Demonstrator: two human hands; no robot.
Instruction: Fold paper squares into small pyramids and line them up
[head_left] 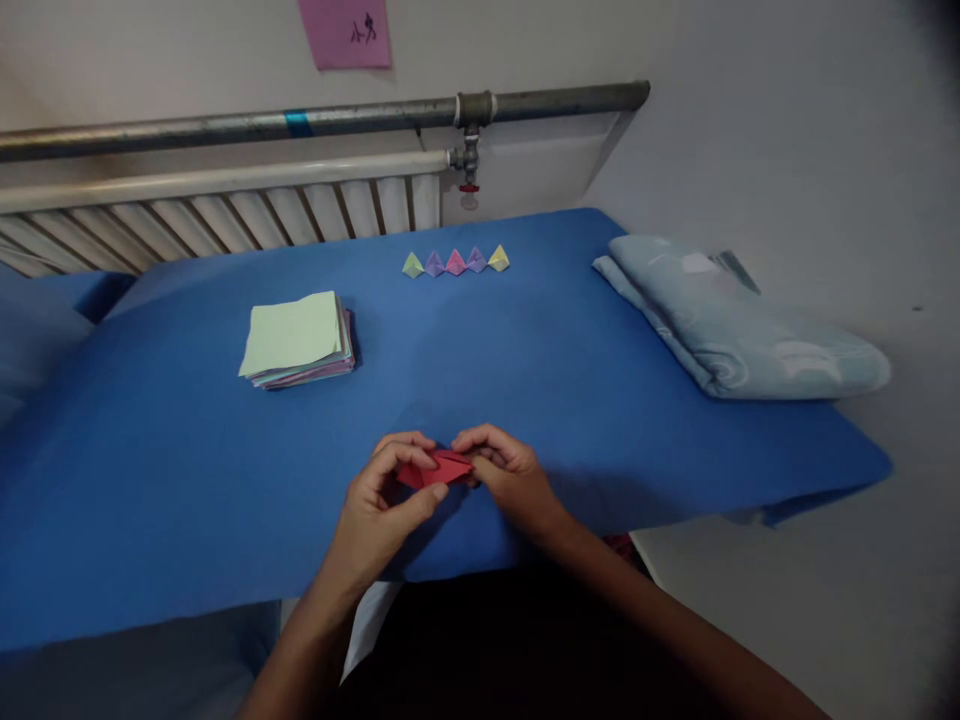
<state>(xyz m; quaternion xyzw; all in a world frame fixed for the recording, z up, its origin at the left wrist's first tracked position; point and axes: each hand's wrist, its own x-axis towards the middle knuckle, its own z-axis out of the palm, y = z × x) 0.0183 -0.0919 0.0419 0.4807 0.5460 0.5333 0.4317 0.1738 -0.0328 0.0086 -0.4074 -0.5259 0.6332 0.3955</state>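
Between my two hands is a piece of folded red paper, held just above the near part of the blue cloth. My left hand grips its left side, thumb in front and fingers over the top and behind. At its right end, my right hand pinches the paper between thumb and curled fingers. Part of the paper is hidden behind the fingers. Farther back, a row of several small folded paper shapes in green, purple, pink and yellow rests on the cloth.
A stack of coloured paper sheets, pale green on top, lies left of centre. At the right is a folded grey-blue blanket. The blue cloth covers the table. Behind stand a radiator and a metal pipe with a red-handled valve.
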